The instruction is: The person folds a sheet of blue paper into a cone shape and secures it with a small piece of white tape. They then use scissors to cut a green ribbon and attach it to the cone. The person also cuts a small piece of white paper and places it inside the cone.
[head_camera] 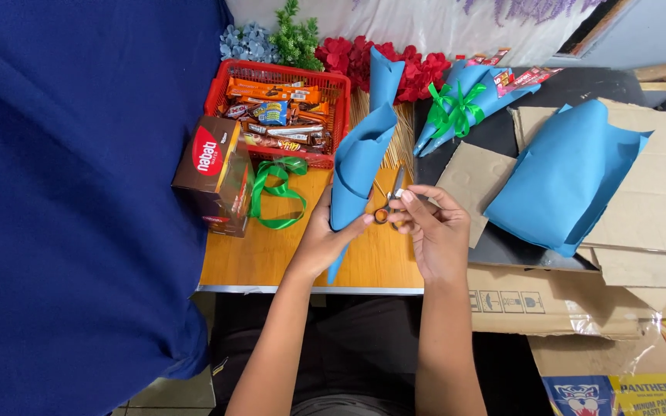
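Both forearms reach over wooden table (271,258) beside flattened cardboard (549,296).

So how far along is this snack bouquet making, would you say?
One bouquet at the back looks finished: blue cone, snacks inside, green bow tied. In hand now, the left hand holds a second blue paper cone, with no bow on it, while the right hand pinches a small piece over the scissors. Probably left: the loose green ribbon, snacks in the red basket, and more blue paper.
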